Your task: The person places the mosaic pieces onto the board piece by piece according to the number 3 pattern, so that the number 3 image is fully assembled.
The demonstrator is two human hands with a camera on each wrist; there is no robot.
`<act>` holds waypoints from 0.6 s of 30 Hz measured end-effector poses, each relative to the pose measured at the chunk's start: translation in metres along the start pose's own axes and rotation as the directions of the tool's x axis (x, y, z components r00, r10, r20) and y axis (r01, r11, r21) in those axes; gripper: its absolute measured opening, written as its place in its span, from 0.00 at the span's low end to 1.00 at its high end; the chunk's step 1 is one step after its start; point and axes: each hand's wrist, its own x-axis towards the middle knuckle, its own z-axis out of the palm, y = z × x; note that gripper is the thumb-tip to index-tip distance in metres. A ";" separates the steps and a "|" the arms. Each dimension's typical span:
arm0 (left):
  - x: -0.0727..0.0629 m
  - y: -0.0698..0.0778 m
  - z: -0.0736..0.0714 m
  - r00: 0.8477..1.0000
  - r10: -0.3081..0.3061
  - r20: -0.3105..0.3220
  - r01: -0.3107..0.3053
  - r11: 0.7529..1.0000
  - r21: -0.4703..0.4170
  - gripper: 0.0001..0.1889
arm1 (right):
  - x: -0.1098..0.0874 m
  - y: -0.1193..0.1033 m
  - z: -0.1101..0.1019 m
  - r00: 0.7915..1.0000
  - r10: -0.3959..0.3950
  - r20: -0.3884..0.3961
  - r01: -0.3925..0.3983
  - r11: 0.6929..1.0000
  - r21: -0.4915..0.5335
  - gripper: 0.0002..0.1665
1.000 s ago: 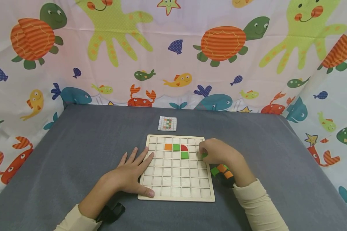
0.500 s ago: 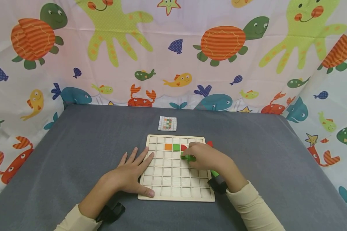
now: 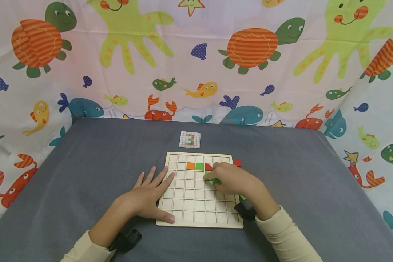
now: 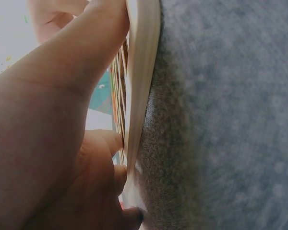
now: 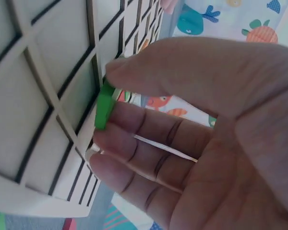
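One green piece (image 5: 104,106) in the right hand (image 3: 234,178), narrow pinch

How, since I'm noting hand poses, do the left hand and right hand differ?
The left hand lies spread across the left edge of the board, while the right hand reaches over its right side. The left hand shows no piece in its grasp; the right hand pinches a green piece between thumb and fingers. Both come out of cream sleeves and have a black strap at the wrist.
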 end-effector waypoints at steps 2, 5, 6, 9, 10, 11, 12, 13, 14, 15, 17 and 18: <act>0.000 0.000 0.000 1.000 0.000 0.000 0.000 1.000 0.002 0.68 | 0.001 -0.001 0.002 0.999 -0.048 -0.014 0.048 0.999 0.001 0.23; 0.000 0.000 0.000 1.000 0.000 0.000 0.000 1.000 0.005 0.68 | 0.003 -0.002 0.004 0.992 -0.117 -0.038 0.117 0.993 -0.011 0.18; 0.000 -0.001 0.001 1.000 0.001 0.000 -0.001 1.000 0.006 0.68 | 0.003 -0.003 0.005 0.990 -0.135 -0.051 0.134 0.991 -0.018 0.17; 0.001 -0.001 0.000 1.000 0.001 0.002 -0.001 1.000 0.008 0.68 | 0.006 -0.004 0.008 0.982 -0.169 -0.079 0.167 0.986 -0.024 0.15; 0.001 -0.001 0.000 1.000 0.001 0.003 -0.001 1.000 0.009 0.68 | 0.007 -0.005 0.009 0.982 -0.169 -0.089 0.168 0.986 -0.019 0.15; 0.001 0.000 0.000 1.000 0.000 0.005 0.000 1.000 0.009 0.68 | 0.007 -0.007 0.010 0.981 -0.168 -0.097 0.168 0.986 -0.012 0.15; 0.001 0.000 0.000 1.000 0.000 0.006 0.000 1.000 0.009 0.68 | 0.008 -0.008 0.010 0.981 -0.165 -0.104 0.165 0.986 -0.009 0.14; 0.000 0.000 0.000 1.000 -0.001 0.007 0.001 1.000 0.009 0.68 | 0.008 -0.009 0.011 0.982 -0.157 -0.109 0.157 0.988 -0.013 0.13; 0.000 0.000 -0.001 1.000 0.001 0.006 -0.001 1.000 0.009 0.68 | 0.009 -0.011 0.012 0.982 -0.151 -0.115 0.151 0.988 -0.015 0.13; 0.000 0.000 -0.001 1.000 0.003 0.004 -0.003 1.000 0.007 0.69 | 0.010 -0.012 0.013 0.982 -0.143 -0.121 0.142 0.990 -0.016 0.13; 0.000 0.000 -0.001 1.000 0.007 -0.001 -0.007 1.000 0.004 0.69 | 0.011 -0.014 0.014 0.981 -0.139 -0.134 0.136 0.990 -0.026 0.11; 0.000 0.000 -0.001 1.000 0.009 -0.003 -0.009 1.000 0.001 0.69 | 0.012 -0.015 0.015 0.980 -0.138 -0.141 0.135 0.990 -0.034 0.11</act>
